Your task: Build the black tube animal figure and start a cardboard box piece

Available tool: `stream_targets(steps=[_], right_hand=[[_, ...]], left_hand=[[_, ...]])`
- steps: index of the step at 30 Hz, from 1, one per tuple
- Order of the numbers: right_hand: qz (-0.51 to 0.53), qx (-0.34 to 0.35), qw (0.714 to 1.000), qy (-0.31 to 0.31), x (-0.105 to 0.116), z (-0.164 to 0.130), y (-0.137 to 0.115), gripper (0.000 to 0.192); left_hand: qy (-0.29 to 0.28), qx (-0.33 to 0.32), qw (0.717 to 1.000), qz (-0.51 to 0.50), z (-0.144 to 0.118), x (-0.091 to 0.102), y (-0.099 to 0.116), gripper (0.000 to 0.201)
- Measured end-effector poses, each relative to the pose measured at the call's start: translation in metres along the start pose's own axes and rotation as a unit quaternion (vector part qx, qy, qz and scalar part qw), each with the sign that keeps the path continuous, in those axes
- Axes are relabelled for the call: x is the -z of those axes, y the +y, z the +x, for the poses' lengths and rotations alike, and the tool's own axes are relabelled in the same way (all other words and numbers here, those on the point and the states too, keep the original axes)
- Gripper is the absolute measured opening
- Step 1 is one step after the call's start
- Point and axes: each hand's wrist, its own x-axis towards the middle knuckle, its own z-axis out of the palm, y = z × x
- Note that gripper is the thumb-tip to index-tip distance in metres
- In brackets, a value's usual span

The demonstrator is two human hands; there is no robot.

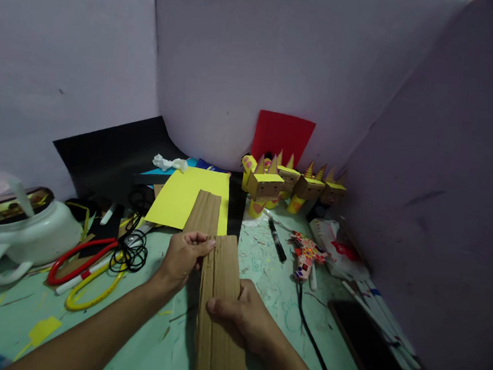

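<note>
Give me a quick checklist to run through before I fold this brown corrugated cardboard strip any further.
1. Left hand pinching the crease of the brown corrugated cardboard strip: ok.
2. Right hand pressing the strip's right side: ok.
3. Strip flat on the green table: cannot tell; the far end overlaps the yellow paper sheet.
4. Hot glue gun clear of the strip: ok, it lies apart to the right.
5. Black marker pen out of the way: ok.
6. Scissors clear of the left forearm: ok, but close.
</note>
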Motion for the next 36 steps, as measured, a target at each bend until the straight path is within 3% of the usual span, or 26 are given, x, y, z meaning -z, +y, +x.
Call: stream_targets(steps=[8,16,19,22,25,27,31,36], right_hand=[[0.013,0.013,1.000,0.006,-0.006,-0.001,-0.003,0.031],[0.042,0.028,0.999,-0.004,-0.011,-0.005,-0.006,0.029],[0.047,0.034,0.998,0.012,-0.007,-0.004,-0.006,0.027],[0.068,0.059,0.994,0.055,-0.001,-0.001,-0.006,0.028],[0.091,0.091,0.989,0.072,0.007,0.003,-0.006,0.024],[0.086,0.098,0.989,0.069,0.010,0.005,-0.005,0.020],[0.063,0.094,0.990,0.085,0.010,0.007,-0.003,0.024],[0.047,0.085,0.988,0.120,0.007,0.010,-0.002,0.028]], left_hand=[[0.047,0.031,0.997,-0.059,0.001,0.001,0.006,0.027],[0.028,0.036,0.995,-0.085,0.002,0.001,0.009,0.031],[0.001,0.029,0.996,-0.079,0.003,0.001,0.012,0.031],[-0.068,0.050,0.994,-0.072,0.001,0.001,0.011,0.032],[-0.145,0.078,0.985,-0.046,-0.005,-0.002,0.002,0.033],[-0.161,0.075,0.984,-0.010,-0.008,-0.007,-0.006,0.032],[-0.128,0.032,0.988,0.076,-0.011,-0.013,-0.014,0.025],[-0.087,0.003,0.988,0.124,-0.008,-0.013,-0.009,0.021]])
